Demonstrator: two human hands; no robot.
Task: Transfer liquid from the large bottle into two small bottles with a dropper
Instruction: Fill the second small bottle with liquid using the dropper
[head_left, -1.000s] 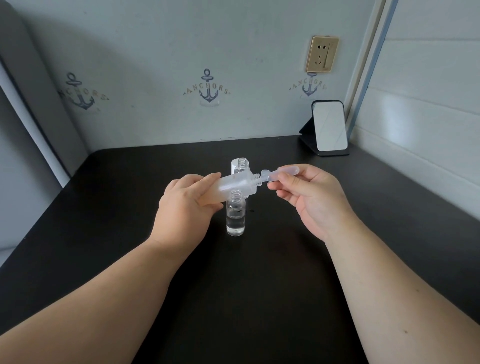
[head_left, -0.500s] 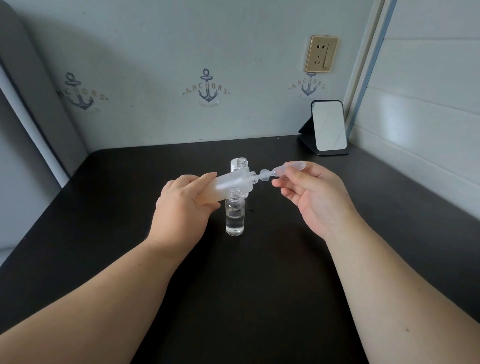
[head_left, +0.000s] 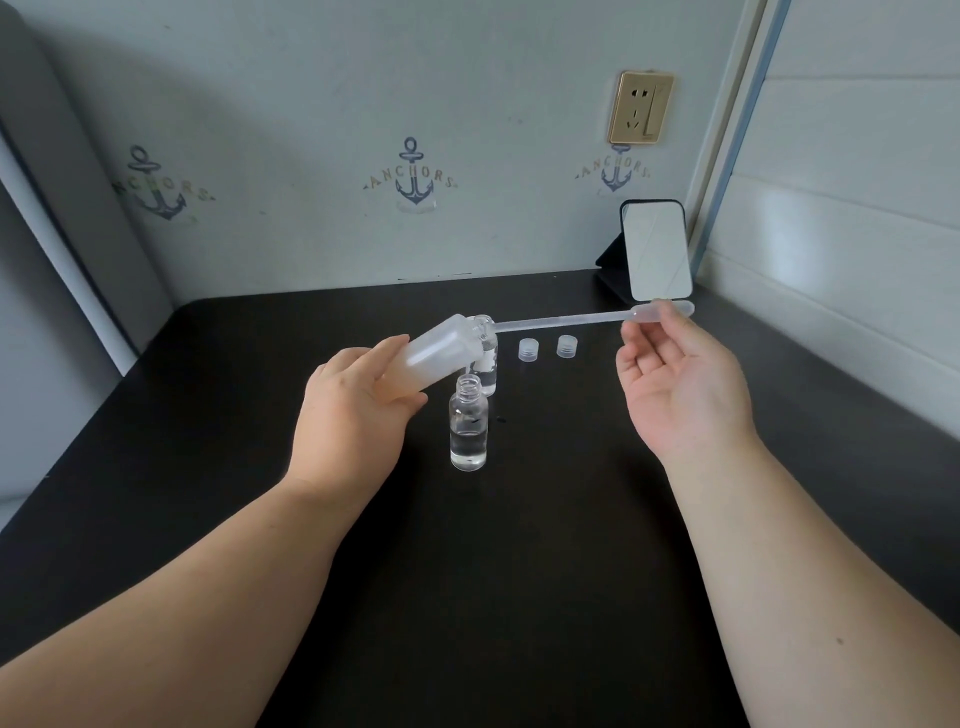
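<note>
Two small bottles wait uncapped as the dropper comes almost clear of the large bottle.

Half a second ago the dropper (head_left: 571, 320) sat deep in the large bottle (head_left: 441, 348); now it is drawn out to the right, only its tip at the mouth, so a load is probably ready to carry. Its long axis runs nearly level, tip left, bulb right. The right hand (head_left: 675, 384) pinches the bulb, other fingers loose. The left hand (head_left: 353, 410) grips the large bottle, tilted with its mouth up-right, above the near small bottle (head_left: 468, 426); the far small bottle (head_left: 485, 364) stands just behind. Two caps (head_left: 548, 347) lie right of them on the black table (head_left: 519, 597).
</note>
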